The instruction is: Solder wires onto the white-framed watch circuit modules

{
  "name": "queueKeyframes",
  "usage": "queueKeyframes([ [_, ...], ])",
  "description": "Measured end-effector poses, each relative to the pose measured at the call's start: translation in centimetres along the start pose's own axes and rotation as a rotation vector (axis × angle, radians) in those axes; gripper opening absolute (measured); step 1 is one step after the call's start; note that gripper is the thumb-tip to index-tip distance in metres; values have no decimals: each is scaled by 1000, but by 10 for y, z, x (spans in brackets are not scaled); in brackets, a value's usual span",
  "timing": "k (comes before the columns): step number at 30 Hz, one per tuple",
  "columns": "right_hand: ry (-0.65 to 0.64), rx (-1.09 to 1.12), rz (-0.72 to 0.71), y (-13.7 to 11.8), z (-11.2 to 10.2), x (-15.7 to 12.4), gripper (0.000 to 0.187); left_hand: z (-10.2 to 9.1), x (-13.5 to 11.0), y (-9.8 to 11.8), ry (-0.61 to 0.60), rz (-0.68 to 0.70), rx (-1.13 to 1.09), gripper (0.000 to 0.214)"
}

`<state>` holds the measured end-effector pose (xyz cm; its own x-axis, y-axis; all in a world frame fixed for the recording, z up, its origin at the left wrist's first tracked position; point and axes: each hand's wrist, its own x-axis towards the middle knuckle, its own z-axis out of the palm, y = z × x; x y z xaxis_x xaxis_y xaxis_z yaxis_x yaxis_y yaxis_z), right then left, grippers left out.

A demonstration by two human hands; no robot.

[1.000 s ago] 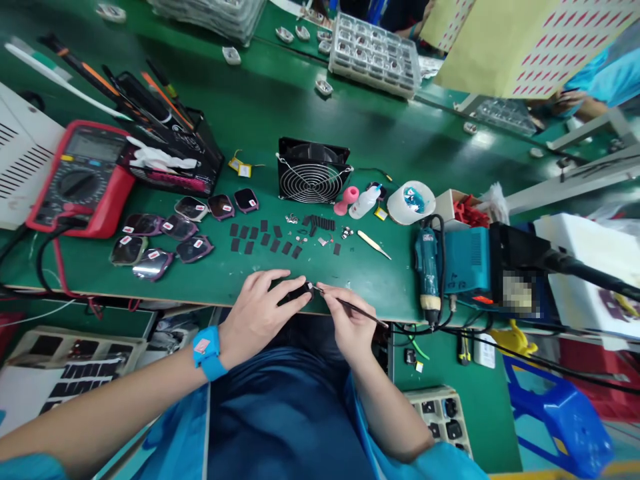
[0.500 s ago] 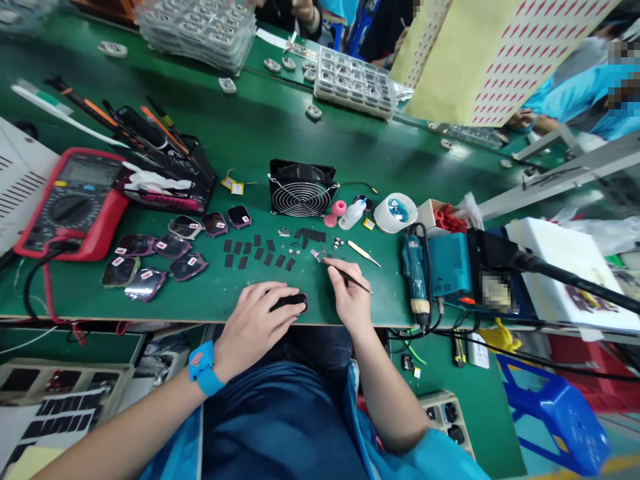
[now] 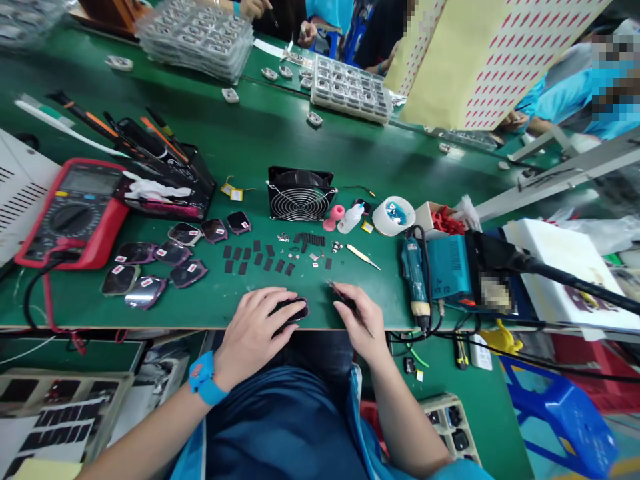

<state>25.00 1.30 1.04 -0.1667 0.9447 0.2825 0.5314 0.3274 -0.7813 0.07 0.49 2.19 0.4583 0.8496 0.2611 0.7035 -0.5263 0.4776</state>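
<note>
At the near edge of the green bench (image 3: 220, 303), my left hand (image 3: 257, 327) has its fingers curled over a small dark watch case (image 3: 302, 309), mostly covered by them. To its right, my right hand (image 3: 364, 321) grips dark tweezers (image 3: 344, 292), their tips pointing left over bare bench. Whether the tips pinch anything is too small to tell. Beyond my hands lie rows of black rectangular pads (image 3: 259, 259) and small metal parts (image 3: 315, 259). A cream-handled tool (image 3: 363, 256) lies further right.
Several watch cases with dark screens (image 3: 145, 292) lie left, beside a red multimeter (image 3: 75, 210). A black fan (image 3: 301, 195) stands ahead, near a white tub (image 3: 394, 215). An electric screwdriver (image 3: 415, 277) lies right. Co-workers' hands (image 3: 307, 33) show across the bench.
My right hand has drawn back towards me with the tweezers, away from the small metal parts. My left hand stays over the watch case.
</note>
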Motion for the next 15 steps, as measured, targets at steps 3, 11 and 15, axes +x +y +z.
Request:
queueKeyframes([
  [3, 70, -74, 49, 14, -17, -3, 18, -1, -1, 1, 18, -57, -11, 38],
  [11, 27, -207, 52, 29, -46, -13, 38, -9, -1, -3, -21, -6, -19, 46],
  [15, 40, -178, 14, 30, -46, -17, 32, -13, 8, -5, -157, 94, -53, 51],
])
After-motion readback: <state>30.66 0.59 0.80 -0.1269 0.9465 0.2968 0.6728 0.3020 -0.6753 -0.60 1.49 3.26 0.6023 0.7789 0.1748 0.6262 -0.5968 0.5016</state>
